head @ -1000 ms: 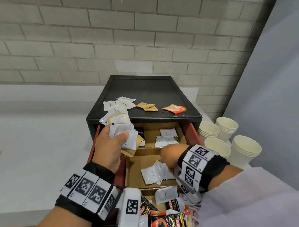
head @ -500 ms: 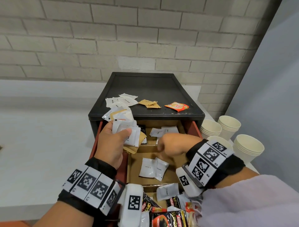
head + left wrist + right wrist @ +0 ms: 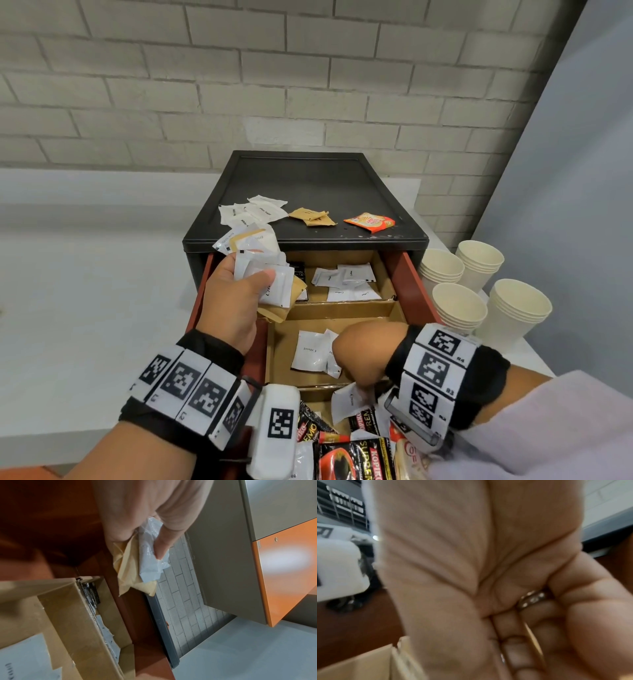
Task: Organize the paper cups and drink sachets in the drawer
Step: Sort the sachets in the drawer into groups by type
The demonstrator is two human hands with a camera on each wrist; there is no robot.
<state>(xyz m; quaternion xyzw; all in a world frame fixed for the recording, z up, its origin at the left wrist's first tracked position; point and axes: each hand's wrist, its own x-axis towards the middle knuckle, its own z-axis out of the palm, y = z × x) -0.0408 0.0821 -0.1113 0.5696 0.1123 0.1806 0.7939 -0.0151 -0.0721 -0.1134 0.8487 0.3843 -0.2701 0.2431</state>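
My left hand grips a bundle of white and tan sachets above the open red drawer; the left wrist view shows the bundle pinched under the thumb. My right hand reaches down at the divider between the middle and near compartments, fingers curled onto a tilted white sachet. In the right wrist view the fingers are curled tight. White sachets lie in the far compartment and in the middle one. Stacks of cream paper cups stand right of the drawer.
The black cabinet top carries white sachets, tan sachets and an orange sachet. Black and red coffee sachets fill the nearest compartment. A brick wall rises behind and a grey panel closes the right.
My right hand went from the middle compartment to the far one, then came back to the near divider. More white sachets lie in the far compartment. The left hand kept its bundle.
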